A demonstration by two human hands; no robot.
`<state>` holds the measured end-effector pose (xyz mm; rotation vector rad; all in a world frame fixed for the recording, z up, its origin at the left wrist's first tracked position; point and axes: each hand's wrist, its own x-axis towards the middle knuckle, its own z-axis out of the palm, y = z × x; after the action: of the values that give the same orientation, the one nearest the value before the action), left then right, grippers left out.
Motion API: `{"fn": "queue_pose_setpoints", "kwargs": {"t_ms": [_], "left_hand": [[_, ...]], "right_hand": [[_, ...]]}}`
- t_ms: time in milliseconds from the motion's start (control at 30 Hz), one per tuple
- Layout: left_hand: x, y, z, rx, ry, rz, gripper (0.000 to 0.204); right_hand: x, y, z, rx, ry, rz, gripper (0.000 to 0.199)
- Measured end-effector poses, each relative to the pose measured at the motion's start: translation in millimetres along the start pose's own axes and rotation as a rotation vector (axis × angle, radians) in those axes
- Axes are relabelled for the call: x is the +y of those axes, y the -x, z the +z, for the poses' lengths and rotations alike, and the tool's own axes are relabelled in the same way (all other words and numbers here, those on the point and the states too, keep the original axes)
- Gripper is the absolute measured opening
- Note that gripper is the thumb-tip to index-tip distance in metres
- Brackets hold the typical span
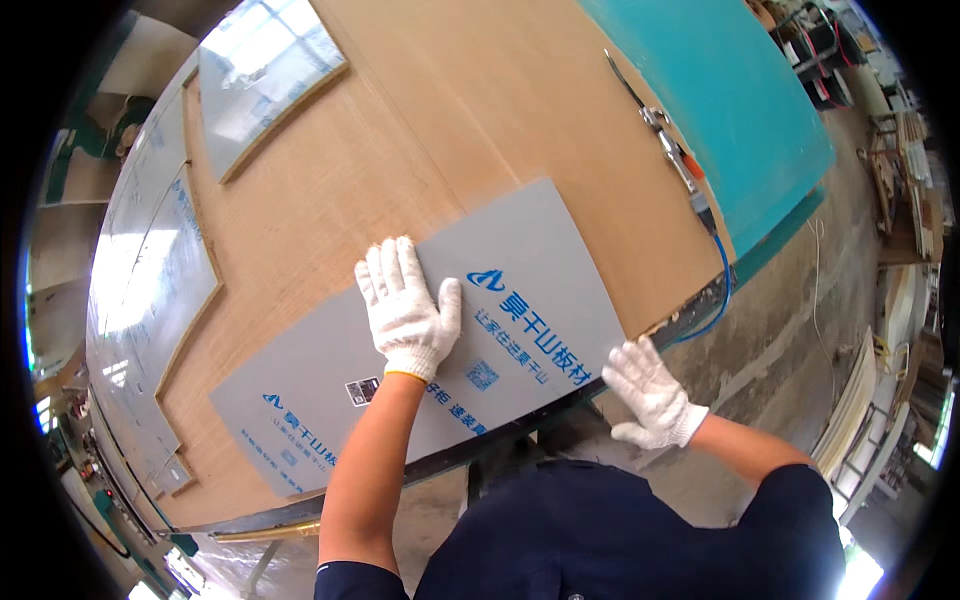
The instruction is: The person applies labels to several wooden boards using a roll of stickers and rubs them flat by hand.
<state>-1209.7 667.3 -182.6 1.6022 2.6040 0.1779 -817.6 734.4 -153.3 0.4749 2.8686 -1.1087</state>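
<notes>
Left hand (pixel 405 310): in a white knit glove, palm down and wide open, laid across the gray panel (pixel 470 345) with nothing in its grasp; reaching with the fingertips just past the panel's far edge, thumb held out to the right.
Right hand (pixel 652 398): gloved alike, loosely open with nothing held, at the counter's near edge, just beside the panel's right-hand end; impossible to tell whether touching the panel.
Gray panel: flat along the counter's near edge, under the left hand; printed in blue, with a small black-and-white label (pixel 362 391) beside the left forearm.
Counter (pixel 400 130): broad and brown on top, dark along the near edge.
Air gun (pixel 680 165): silver with an orange part, lying on the brown top toward its right side, beyond the panel's right-hand end; pointed with its thin nozzle toward the far edge.
Blue hose (pixel 722 300): running from the gun's rear down over the counter's near edge, close to the right.
Teal surface (pixel 720 120): alongside the brown top's right edge, past the gun.
Smaller glossy panel (pixel 265 85): toward the counter's far left.
Larger glossy panel (pixel 160 260): along the left edge, stepped in outline.
Floor (pixel 775 290): gray, to the right of the counter, crossed by a thin white cable (pixel 817 270).
Boards (pixel 905 170): stacked well apart, farther right.
</notes>
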Motion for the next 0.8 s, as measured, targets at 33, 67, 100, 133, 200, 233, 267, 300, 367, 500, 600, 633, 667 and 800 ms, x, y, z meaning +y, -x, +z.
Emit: {"fn": "queue_pose_setpoints", "kwargs": {"t_ms": [33,67,100,133,200,233,267,300,367,500,600,633,667,800], "left_hand": [[0.4,-0.6,-0.2,0.002,0.025,-0.004,0.081],[0.6,6.0,0.3,-0.017,0.035,-0.002,0.081],[0.5,5.2,0.3,-0.017,0.044,0.001,0.082],[1.0,-3.0,0.6,0.004,0.052,0.007,0.082],[1.3,-1.2,5.4,-0.015,0.008,0.037,0.082],[2.3,-3.7,8.0,-0.011,-0.066,0.061,0.082],[3.2,-7.3,11.0,-0.013,-0.137,0.086,0.081],[-3.3,-3.3,11.8,-0.004,-0.120,0.051,0.079],[-5.7,-1.6,7.3,0.024,-0.002,0.014,0.077],[-3.6,2.1,0.4,0.057,0.080,-0.016,0.072],[2.5,1.1,1.9,0.072,0.092,-0.016,0.071],[2.0,3.9,2.7,0.063,0.097,-0.022,0.071],[0.4,1.4,2.2,0.067,0.096,-0.022,0.072],[1.3,-4.8,6.0,0.069,0.032,0.023,0.073]], "right_hand": [[-3.3,-27.9,-19.5,0.104,0.031,-0.024,0.092],[-8.6,-68.0,-34.2,0.203,0.043,-0.035,0.090],[-16.9,-110.6,-42.0,0.194,0.035,-0.047,0.084],[-23.0,-158.4,-39.7,0.257,0.034,-0.084,0.077],[-32.3,-250.8,-19.8,0.295,0.070,-0.087,0.069],[-33.5,-286.9,-0.6,0.312,0.041,-0.109,0.067],[-29.9,-310.0,20.6,0.429,0.160,-0.197,0.062],[-36.1,-314.1,12.0,0.337,0.101,-0.191,0.056],[-18.0,-302.9,-20.2,0.340,0.104,-0.192,0.047],[67.8,-223.0,-107.3,0.259,0.427,0.147,0.051],[109.6,-183.8,-121.9,0.326,0.632,0.134,0.056],[88.7,-198.1,-113.7,0.360,0.564,0.085,0.058],[68.1,-217.8,-104.6,0.407,0.501,0.033,0.059],[-33.6,-298.7,-13.8,0.140,0.209,-0.034,0.075]]}}
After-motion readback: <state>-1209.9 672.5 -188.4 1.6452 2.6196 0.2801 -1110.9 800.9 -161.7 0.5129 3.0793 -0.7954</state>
